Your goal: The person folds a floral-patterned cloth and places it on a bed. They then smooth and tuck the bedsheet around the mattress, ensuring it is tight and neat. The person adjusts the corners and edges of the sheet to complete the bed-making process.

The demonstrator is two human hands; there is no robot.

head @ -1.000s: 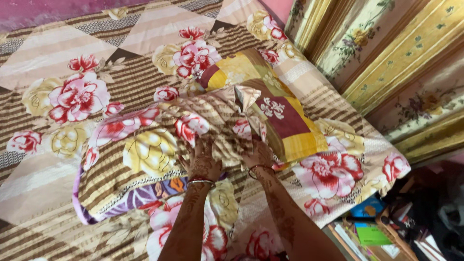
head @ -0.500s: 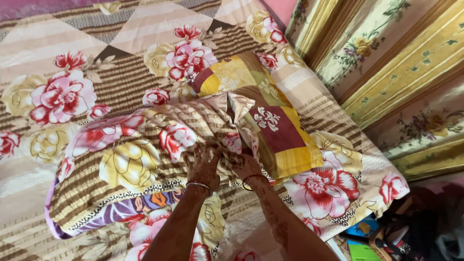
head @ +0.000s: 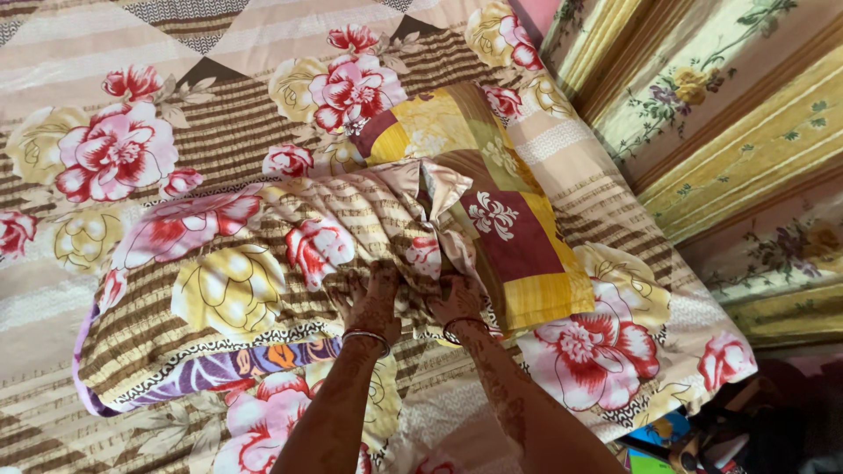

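The floral pillowcase [head: 263, 272], soft and bunched into gathered folds, lies on the bed, drawn partway over a patchwork pillow [head: 492, 211] whose near end it hides. The left hand [head: 373, 303] and right hand [head: 457, 303] both clutch the crumpled cloth, fingertips buried in it. The striped, flowered bedsheet [head: 105, 105] runs off frame; patterned curtains [head: 729, 114] hang just beside the bed.

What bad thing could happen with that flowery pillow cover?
The bunched open end of the striped flowery pillow cover could slip off the patchwork yellow-and-maroon pillow if the left hand or right hand lets go. The pillow also lies near the edge of the flowered bedsheet, so it might slide off.
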